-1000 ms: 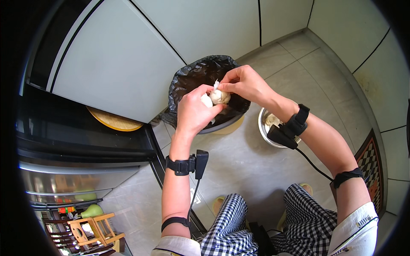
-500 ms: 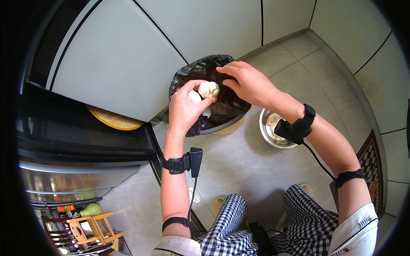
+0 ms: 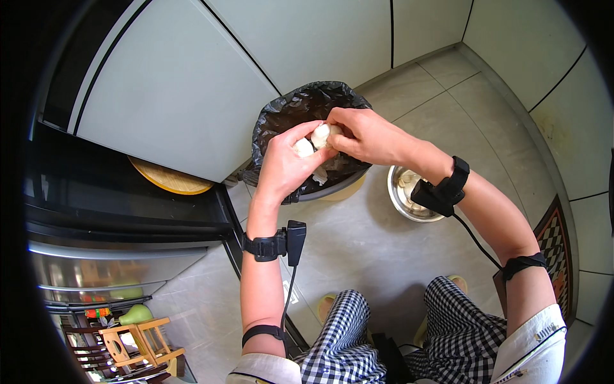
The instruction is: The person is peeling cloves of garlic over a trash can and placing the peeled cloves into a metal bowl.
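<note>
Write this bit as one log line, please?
left hand: holds garlic | right hand: touches garlic | beneath: bin with black bag | right of bin: metal bowl with pale pieces

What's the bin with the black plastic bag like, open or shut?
Open: the wrinkled black plastic bag lines the grey-rimmed tan bin, and its dark inside shows with no lid across it.

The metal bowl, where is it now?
In the head view, the metal bowl stands on the floor, right of the black-lined bin, partly hidden by the right forearm.
</note>
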A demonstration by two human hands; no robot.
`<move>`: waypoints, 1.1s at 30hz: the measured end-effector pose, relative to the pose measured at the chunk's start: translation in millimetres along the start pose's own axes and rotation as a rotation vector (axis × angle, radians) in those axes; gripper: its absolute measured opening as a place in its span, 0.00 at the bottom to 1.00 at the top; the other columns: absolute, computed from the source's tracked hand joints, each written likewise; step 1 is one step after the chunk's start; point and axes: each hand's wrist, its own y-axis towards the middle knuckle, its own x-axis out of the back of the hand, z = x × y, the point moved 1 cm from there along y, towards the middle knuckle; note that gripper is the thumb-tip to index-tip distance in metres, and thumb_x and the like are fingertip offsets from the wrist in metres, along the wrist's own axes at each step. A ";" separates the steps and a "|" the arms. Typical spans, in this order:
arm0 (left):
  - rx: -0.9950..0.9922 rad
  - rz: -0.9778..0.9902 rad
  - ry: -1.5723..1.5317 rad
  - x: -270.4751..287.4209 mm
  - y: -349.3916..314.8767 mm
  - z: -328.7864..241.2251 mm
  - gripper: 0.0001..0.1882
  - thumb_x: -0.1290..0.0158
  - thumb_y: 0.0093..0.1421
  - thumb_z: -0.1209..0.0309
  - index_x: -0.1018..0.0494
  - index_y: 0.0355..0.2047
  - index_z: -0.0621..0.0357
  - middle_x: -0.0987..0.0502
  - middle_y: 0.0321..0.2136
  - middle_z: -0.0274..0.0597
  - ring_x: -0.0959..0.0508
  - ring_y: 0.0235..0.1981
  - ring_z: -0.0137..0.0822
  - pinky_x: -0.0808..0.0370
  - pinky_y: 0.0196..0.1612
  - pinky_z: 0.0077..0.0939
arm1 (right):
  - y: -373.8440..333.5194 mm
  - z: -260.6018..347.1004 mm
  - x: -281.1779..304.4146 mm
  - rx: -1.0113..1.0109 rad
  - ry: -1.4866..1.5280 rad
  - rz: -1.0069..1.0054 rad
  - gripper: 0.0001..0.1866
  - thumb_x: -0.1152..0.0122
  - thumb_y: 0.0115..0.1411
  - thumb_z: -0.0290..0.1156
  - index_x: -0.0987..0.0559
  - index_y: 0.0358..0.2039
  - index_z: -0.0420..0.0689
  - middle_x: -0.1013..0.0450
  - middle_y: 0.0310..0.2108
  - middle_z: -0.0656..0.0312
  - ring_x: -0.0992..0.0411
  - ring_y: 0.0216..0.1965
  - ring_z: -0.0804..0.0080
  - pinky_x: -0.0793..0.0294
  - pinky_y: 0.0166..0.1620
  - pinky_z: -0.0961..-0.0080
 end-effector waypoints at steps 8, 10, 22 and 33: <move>0.002 -0.059 -0.048 -7.9 1.7 -0.5 0.17 0.36 0.51 0.73 0.23 0.41 0.66 0.20 0.31 0.34 0.25 0.32 0.21 0.26 0.37 0.18 | -3.1 -4.4 -19.0 -0.053 -0.024 -0.177 0.16 0.58 0.63 0.35 0.29 0.39 0.34 0.27 0.33 0.44 0.28 0.36 0.47 0.30 0.40 0.60; 0.001 -0.110 -0.076 -9.3 -0.2 -4.3 0.18 0.37 0.51 0.73 0.24 0.42 0.68 0.20 0.32 0.35 0.25 0.32 0.20 0.27 0.36 0.17 | -4.2 0.2 -20.9 -0.113 0.024 -0.191 0.16 0.58 0.63 0.35 0.29 0.39 0.34 0.27 0.33 0.44 0.28 0.35 0.49 0.30 0.40 0.61; -0.003 -0.224 -0.336 -9.9 -0.5 -1.6 0.21 0.39 0.51 0.76 0.27 0.47 0.63 0.23 0.35 0.34 0.25 0.33 0.22 0.29 0.35 0.16 | -1.1 -1.4 2.5 -0.338 1.207 -0.089 0.15 0.60 0.67 0.28 0.29 0.48 0.37 0.30 0.34 0.62 0.32 0.29 0.79 0.32 0.30 0.80; -0.053 -0.142 -0.305 -14.5 1.2 -2.6 0.22 0.40 0.49 0.82 0.28 0.46 0.62 0.25 0.37 0.35 0.26 0.38 0.24 0.29 0.41 0.17 | -4.3 -7.8 14.7 -0.321 1.207 -0.058 0.15 0.57 0.67 0.28 0.28 0.48 0.35 0.29 0.34 0.63 0.32 0.30 0.80 0.30 0.32 0.80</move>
